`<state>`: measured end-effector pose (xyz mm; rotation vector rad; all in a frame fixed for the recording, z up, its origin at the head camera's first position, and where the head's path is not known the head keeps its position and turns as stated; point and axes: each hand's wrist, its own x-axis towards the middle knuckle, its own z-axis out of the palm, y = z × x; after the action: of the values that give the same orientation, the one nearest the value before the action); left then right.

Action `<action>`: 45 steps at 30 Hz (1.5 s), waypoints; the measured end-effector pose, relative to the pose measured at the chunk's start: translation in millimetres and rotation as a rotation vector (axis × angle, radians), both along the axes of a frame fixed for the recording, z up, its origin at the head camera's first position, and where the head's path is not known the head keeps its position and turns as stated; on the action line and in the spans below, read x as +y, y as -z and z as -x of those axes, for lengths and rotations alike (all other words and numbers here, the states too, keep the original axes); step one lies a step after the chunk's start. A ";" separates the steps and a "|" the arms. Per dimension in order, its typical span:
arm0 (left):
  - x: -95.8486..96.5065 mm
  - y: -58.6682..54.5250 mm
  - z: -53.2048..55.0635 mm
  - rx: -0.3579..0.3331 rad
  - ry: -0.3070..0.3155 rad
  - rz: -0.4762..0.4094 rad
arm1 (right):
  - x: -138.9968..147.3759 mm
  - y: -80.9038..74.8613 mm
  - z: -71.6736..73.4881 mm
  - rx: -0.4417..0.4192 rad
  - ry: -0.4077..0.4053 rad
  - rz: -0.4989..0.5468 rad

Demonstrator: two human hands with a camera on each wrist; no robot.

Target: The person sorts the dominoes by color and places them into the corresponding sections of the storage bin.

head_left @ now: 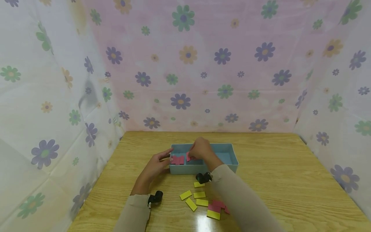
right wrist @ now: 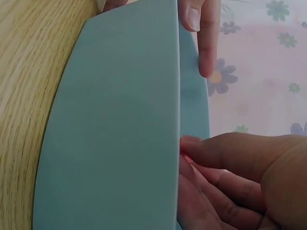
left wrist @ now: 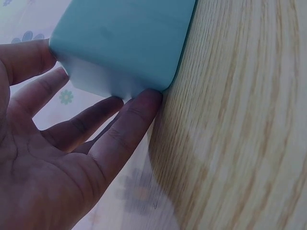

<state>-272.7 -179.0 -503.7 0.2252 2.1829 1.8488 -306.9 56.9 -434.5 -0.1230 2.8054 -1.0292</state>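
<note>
A light blue divided box sits on the table. My left hand is at its left end; in the left wrist view, nearly straight fingers touch the end wall. Several pink tiles lie in the left compartment. My right hand reaches into the box over the middle compartment, pinching a pink tile between thumb and fingers. The near wall hides most of that tile in the right wrist view, where only a red sliver shows.
Several yellow tiles lie scattered on the wooden table in front of the box. A few pink tiles lie among them, partly hidden by the right forearm. Flowered cloth walls stand around the back and sides.
</note>
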 end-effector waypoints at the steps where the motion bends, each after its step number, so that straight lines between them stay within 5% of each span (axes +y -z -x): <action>1: 0.1 -0.2 -0.1 -0.001 -0.002 0.001 | -1.0 0.3 0.0 0.004 -0.001 -0.007; 18: -0.6 -1.0 0.0 0.010 0.001 0.000 | -11.2 4.2 0.6 0.015 -0.011 -0.063; 45: -2.1 2.2 2.6 0.013 0.002 0.009 | -14.7 5.0 -1.0 -0.146 -0.009 0.129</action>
<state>-275.3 -181.1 -505.9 0.2376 2.1981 1.8412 -305.9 42.3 -439.5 -0.0711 2.6062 -1.1667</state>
